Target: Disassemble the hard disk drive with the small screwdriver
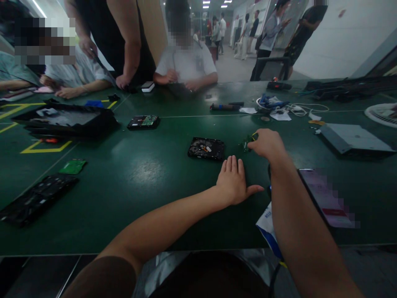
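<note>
My left hand [231, 181] lies palm down on the green table, fingers stretched out and thumb spread to the right. Just beyond its fingertips is a black open device with a round part inside, resembling a hard drive [206, 148]. To the right, my right hand [268, 142] is closed in a pinch on a small green circuit board [247, 143] close to the tabletop. A bit of yellow shows by its fingertips. The curled fingers partly cover the board.
A black tray [65, 120], another device with a green board [143, 122], a loose green board [72, 166] and a black casing [39, 198] lie leftward. On the right are a phone [325, 198], a grey metal box [356, 138] and cables [307, 109]. People sit opposite.
</note>
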A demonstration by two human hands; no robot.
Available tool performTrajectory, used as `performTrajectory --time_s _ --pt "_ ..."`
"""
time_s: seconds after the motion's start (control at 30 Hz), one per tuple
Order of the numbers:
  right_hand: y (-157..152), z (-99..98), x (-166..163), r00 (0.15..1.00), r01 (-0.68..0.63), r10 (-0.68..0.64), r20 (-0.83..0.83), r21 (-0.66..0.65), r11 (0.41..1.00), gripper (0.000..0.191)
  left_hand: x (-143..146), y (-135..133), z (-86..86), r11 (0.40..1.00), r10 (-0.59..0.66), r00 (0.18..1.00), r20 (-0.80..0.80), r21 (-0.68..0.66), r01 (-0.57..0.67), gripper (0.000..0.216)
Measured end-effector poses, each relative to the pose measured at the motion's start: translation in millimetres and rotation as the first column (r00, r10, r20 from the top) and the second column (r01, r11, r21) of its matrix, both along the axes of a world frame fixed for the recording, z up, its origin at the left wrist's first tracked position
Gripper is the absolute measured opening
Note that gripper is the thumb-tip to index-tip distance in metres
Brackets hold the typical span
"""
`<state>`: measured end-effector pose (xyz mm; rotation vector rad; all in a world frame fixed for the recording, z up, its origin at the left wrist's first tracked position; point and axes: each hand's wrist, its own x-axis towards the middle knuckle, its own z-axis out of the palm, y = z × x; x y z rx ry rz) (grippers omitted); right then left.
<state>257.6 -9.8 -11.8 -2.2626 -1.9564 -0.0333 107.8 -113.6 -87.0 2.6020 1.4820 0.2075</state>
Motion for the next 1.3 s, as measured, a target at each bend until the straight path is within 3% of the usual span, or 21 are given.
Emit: performTrajectory --time_s 0.33,0.5,0.73,0.83,0.97,1.07,1.3 --pt "-4 -4.4 -12 0.999 0.002 0.002 -0.051 0.071 0.997 0.024 23 30 -6.9 0.998 0.054 0.999 -0.004 -0.019 -0.055 0.122" --pt "-5 -5.3 -11 0.996 -0.007 0.015 -0.086 0.097 0.995 0.024 17 46 -7.7 0.999 -0.005 0.998 0.065 0.051 0.001 0.111" --pt "-3 -8.6 -11 0.987 0.102 -0.076 -0.144 0.185 0.977 0.029 -11 25 5.4 0.970 -0.138 0.990 0.019 0.203 0.132 0.073" --pt "-2 -11.8 -11 0.980 0.123 -0.084 -0.181 0.215 0.969 0.028 -13 20 6.3 0.965 -0.198 0.980 0.020 0.178 0.192 0.074" --pt "-1 -16.7 -9 0.971 0.137 -0.081 -0.224 0.243 0.960 0.030 -10 28 2.3 0.975 -0.185 0.981 0.061 0.134 0.176 0.090" --pt "1 -20.2 -7 0.965 0.151 -0.080 -0.251 0.277 0.949 0.035 -10 35 1.2 0.979 -0.172 0.982 0.073 0.124 0.162 0.090" --pt "2 -24.8 -6 0.955 0.165 -0.075 -0.286 0.303 0.939 0.037 -19 20 8.8 0.958 -0.225 0.973 0.051 0.196 0.211 0.053"
